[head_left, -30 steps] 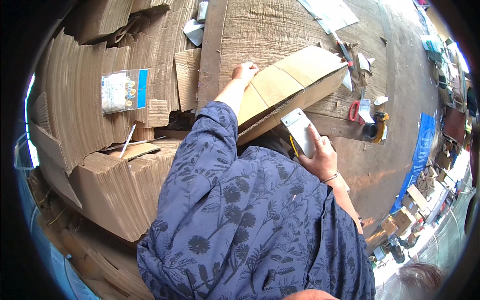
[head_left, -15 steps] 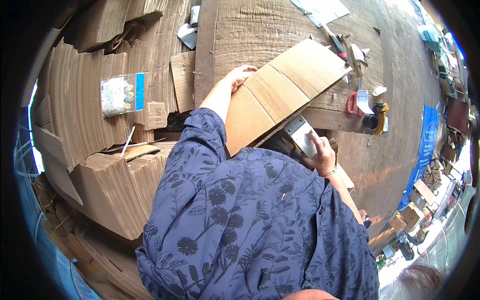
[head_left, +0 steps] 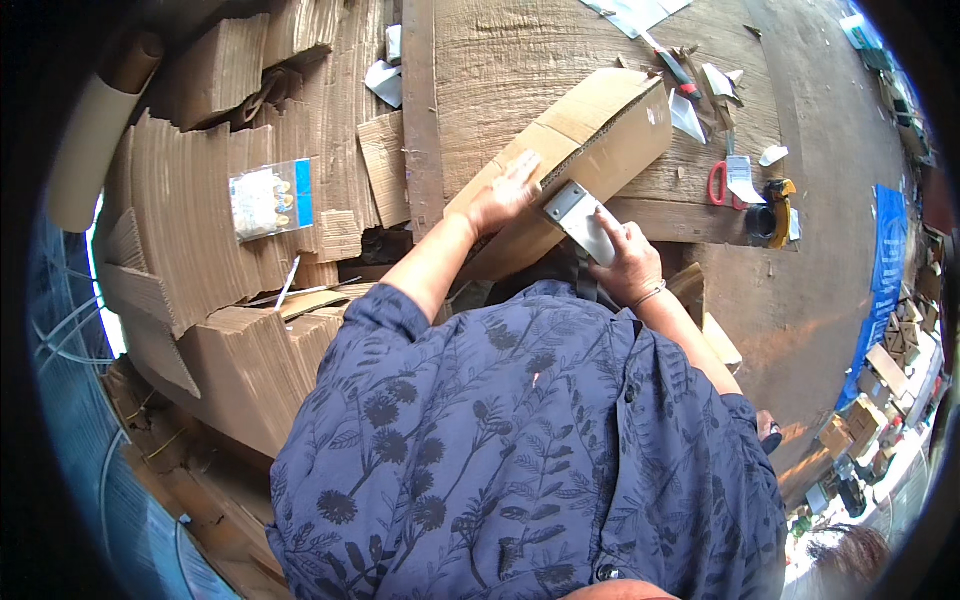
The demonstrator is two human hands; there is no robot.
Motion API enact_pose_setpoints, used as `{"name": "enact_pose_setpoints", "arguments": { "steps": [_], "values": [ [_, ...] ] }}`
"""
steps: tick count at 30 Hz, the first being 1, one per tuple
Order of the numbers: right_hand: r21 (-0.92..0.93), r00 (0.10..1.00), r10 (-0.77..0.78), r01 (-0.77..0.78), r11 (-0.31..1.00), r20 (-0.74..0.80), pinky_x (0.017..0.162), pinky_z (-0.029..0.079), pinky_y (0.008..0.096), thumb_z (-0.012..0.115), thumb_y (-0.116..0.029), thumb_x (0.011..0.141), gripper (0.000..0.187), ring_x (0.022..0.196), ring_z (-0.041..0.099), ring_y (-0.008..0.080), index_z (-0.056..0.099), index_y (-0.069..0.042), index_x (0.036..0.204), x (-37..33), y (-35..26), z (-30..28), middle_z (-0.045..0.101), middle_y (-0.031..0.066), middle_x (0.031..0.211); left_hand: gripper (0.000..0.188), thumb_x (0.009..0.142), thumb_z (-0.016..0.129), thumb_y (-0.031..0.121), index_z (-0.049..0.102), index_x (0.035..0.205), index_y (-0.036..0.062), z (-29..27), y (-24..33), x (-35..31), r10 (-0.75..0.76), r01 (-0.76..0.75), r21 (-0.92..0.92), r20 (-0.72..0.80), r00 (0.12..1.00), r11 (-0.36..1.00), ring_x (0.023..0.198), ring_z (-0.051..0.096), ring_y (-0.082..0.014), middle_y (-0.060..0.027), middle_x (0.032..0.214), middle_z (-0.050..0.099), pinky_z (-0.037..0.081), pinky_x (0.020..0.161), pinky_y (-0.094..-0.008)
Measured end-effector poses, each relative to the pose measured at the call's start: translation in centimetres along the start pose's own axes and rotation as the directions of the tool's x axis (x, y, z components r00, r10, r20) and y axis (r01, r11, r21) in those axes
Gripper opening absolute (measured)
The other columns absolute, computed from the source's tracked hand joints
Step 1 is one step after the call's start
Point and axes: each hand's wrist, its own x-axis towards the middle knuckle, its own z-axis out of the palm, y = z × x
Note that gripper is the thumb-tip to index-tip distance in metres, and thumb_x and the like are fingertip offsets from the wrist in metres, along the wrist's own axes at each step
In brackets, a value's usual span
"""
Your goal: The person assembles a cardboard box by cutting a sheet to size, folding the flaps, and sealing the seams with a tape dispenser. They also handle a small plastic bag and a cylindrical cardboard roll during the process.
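A long brown cardboard box (head_left: 590, 150) lies slantwise across the table's near edge, its long side tilted toward me. My left hand (head_left: 503, 197) presses on its top panel with the fingers stretched out flat. In my right hand (head_left: 630, 262) is a silver metal hand tool (head_left: 582, 217) with a squared, bolted end, shaped like a staple gun. That end sits against or close to the box's near side; contact cannot be made out. My index finger lies along the tool's top, and the hand hides its lower part.
Stacked flat cardboard (head_left: 190, 220) fills the left, with a clear bag (head_left: 270, 200) of small pieces on it. Right of the box are a red-handled cutter (head_left: 680, 72), red scissors (head_left: 718, 183) and a yellow-and-black tape dispenser (head_left: 775, 215). A blue sheet (head_left: 882, 280) lies farther right.
The box has rolled so its side faces me more. My left hand has moved from its far edge onto its top. The tool is up closer to the side.
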Motion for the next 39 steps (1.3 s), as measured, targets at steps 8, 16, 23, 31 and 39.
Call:
{"name": "enact_pose_setpoints", "arguments": {
  "steps": [8,16,23,31,39],
  "values": [
    [0.034,0.997,-0.058,0.059,0.998,-0.046,0.063,0.052,0.0367,0.082,-0.027,0.059,0.085,0.074,0.059,0.0259,0.047,-0.028,0.136,-2.8,-1.4,-4.1,0.053,0.0077,0.084,0.054,0.085,0.061,0.013,0.045,0.136,0.0038,1.3,2.6,-2.9,0.126,-0.023,0.343,-0.281,0.951,0.939,0.121,0.051,-0.0334,-0.0197,0.133,0.051,0.041,0.104,-0.0374],
    [0.008,0.996,-0.075,0.075,0.997,-0.041,0.061,0.052,0.0354,0.079,-0.028,0.062,0.076,0.074,0.059,0.0249,0.051,-0.034,0.133,-5.1,1.5,-2.2,0.053,0.008,0.081,0.052,0.089,0.057,0.013,0.044,0.139,0.014,0.8,3.8,-3.2,0.046,0.036,0.296,-0.263,0.964,0.954,0.119,0.053,-0.0325,-0.015,0.133,0.053,0.045,0.1,-0.0383],
    [-0.003,0.998,-0.037,0.037,0.999,-0.051,0.064,0.054,0.0393,0.076,-0.028,0.064,0.076,0.076,0.061,0.0298,0.048,-0.035,0.134,-2.4,3.0,4.1,0.052,0.0112,0.088,0.059,0.09,0.055,0.038,0.044,0.135,0.0006,0.3,7.9,1.3,-0.483,0.509,0.184,-0.171,0.859,0.841,0.127,0.046,-0.0358,-0.0235,0.136,0.047,0.037,0.106,-0.0394],
    [-0.004,0.999,-0.008,0.008,1.0,-0.05,0.062,0.054,0.0383,0.077,-0.027,0.063,0.072,0.075,0.06,0.0283,0.053,-0.034,0.13,-0.6,0.2,2.1,0.053,0.0104,0.086,0.064,0.093,0.03,0.064,0.063,0.093,0.0089,-0.5,6.1,5.9,-0.329,0.586,0.461,-0.524,0.786,0.666,0.084,0.067,-0.038,-0.0192,0.088,0.069,0.053,0.074,-0.0472],
    [0.107,0.992,-0.067,0.078,0.991,-0.106,0.059,0.052,0.0338,0.078,-0.025,0.06,0.07,0.07,0.06,0.0234,0.058,-0.031,0.126,-1.3,-1.7,-2.3,0.054,0.0065,0.081,0.071,0.093,0.021,0.067,0.066,0.11,0.0153,-10.6,0.2,7.4,-0.405,0.573,0.442,-0.419,0.812,0.69,0.103,0.06,-0.039,-0.0159,0.109,0.066,0.049,0.089,-0.0458]
  ]
}}
